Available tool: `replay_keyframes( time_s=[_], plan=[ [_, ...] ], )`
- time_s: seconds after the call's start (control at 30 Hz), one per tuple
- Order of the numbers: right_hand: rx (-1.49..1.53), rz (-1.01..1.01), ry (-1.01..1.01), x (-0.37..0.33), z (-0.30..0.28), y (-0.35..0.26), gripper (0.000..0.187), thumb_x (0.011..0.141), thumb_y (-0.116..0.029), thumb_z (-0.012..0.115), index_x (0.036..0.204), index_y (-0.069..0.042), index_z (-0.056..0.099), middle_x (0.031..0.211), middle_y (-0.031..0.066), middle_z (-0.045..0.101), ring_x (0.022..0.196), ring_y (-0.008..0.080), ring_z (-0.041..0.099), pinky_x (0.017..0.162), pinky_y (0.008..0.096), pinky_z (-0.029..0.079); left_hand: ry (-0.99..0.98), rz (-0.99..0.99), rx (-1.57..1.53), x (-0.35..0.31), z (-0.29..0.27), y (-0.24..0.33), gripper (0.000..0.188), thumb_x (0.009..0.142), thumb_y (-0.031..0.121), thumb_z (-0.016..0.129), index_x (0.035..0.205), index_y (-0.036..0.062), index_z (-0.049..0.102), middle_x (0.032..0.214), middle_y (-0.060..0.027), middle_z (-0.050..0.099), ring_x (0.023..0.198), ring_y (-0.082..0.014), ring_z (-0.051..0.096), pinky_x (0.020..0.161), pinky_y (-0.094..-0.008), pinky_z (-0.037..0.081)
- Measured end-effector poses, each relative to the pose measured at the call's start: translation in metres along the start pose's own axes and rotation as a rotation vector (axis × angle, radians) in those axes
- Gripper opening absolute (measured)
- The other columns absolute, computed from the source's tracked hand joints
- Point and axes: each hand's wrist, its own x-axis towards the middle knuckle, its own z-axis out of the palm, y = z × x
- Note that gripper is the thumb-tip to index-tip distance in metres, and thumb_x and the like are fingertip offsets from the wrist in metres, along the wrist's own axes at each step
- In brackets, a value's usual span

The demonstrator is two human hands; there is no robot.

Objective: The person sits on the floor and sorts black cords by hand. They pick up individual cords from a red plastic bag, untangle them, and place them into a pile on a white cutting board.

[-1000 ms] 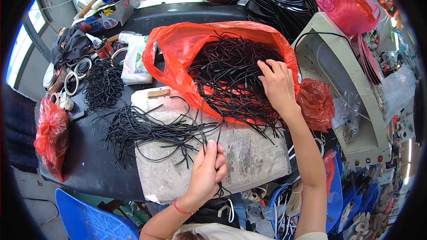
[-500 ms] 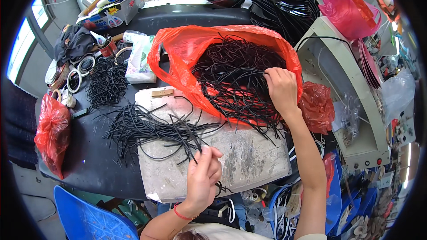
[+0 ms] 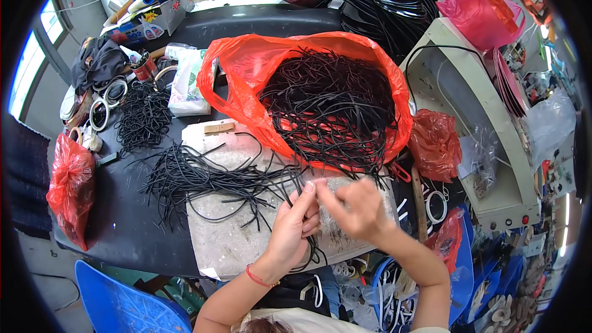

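Several thin black cords hang from my left hand (image 3: 295, 225), pinched between thumb and fingers over the board, with their ends dangling below the palm. My right hand (image 3: 361, 209) is right beside it, fingertips meeting the left thumb tip; motion blurs its fingers, so what they hold is not visible. To the left, a loose bundle of black cords (image 3: 203, 176) lies partly on the worn pale board (image 3: 216, 243). Beyond my hands, an open red plastic bag (image 3: 243, 61) lies on its side, with a tangled mass of black cords (image 3: 333, 86) spilling from its mouth.
A small wooden block (image 3: 219, 128) rests on the board's far edge. Another black cord heap (image 3: 143, 114) and a tissue pack (image 3: 190, 83) are at left. A tied red bag (image 3: 72, 182) sits near the left table edge. A beige machine (image 3: 475, 117) stands at right.
My right hand has come away from the cords in the red bag, moving toward me and left to meet my left hand. The left hand has shifted slightly right and away from me.
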Motion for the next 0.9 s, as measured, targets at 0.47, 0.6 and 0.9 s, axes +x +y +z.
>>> replay_keyframes(
  time_s=[0.47,0.6,0.9],
  plan=[
    [0.009,0.503,-0.158,-0.002,0.032,0.041,0.012,0.082,-0.015,0.069,0.087,-0.004,0.066,0.086,0.0080,0.059,0.085,0.0265,0.054,0.073,0.0380,0.043,0.107,0.431,0.223,-0.045,0.000,0.008,0.032,0.105,0.034,0.035,0.092,0.0091,0.051,0.055,0.0034,0.035,0.044,-0.0054,0.028,0.040,-0.0217,0.023],
    [-0.026,0.591,0.043,0.012,0.027,0.040,0.011,0.084,-0.015,0.067,0.088,-0.005,0.066,0.095,0.0083,0.061,0.090,0.0266,0.055,0.077,0.0408,0.042,0.139,0.424,0.154,-0.040,-0.009,0.006,0.032,0.105,0.034,0.037,0.091,0.0090,0.051,0.057,0.0042,0.032,0.045,-0.0053,0.028,0.042,-0.0222,0.023],
    [0.069,0.484,0.001,0.008,0.009,0.018,0.006,0.086,-0.008,0.060,0.090,-0.004,0.060,0.089,0.0084,0.060,0.082,0.0261,0.057,0.072,0.0396,0.040,0.049,0.168,0.228,-0.023,-0.007,0.006,0.032,0.100,0.032,0.049,0.107,0.0019,0.056,0.063,0.0061,0.035,0.050,-0.0048,0.032,0.047,-0.0215,0.024]
  ],
)
